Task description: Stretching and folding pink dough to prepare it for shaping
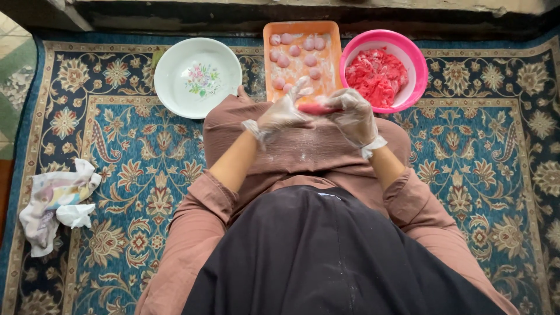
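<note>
Both hands close on one piece of pink dough [315, 108]: the left hand [281, 114] curls under and around its near end with the fingers partly folded and one finger sticking up, while the right hand [352, 114] cups over the far end, fingers bent down onto it. Each hand wears a thin clear plastic glove. The dough sits pinched between them above the person's lap, near the centre of the view; it looks like a short, flattened pink roll, smooth and a little glossy, mostly hidden by the gloves.

The biggest thing around is the patterned carpet [484, 175], dark blue with cream and rust flowers, filling the floor. On it, at about nine o'clock from the hands and well apart, lies a crumpled pale cloth [55, 201]. At eleven o'clock sits a white round plate [175, 87] with a small flower design in its middle. At twelve o'clock, just beyond the hands, stands an orange rectangular tray [329, 32] dusted with flour and carrying about ten small pink dough balls [295, 51] in loose rows. At one o'clock, touching the tray's side, is a pink plastic bowl [417, 58] holding a heap of red, shaggy dough mass [376, 76]. White flour specks mark the person's brownish-pink clothing over the knees.
</note>
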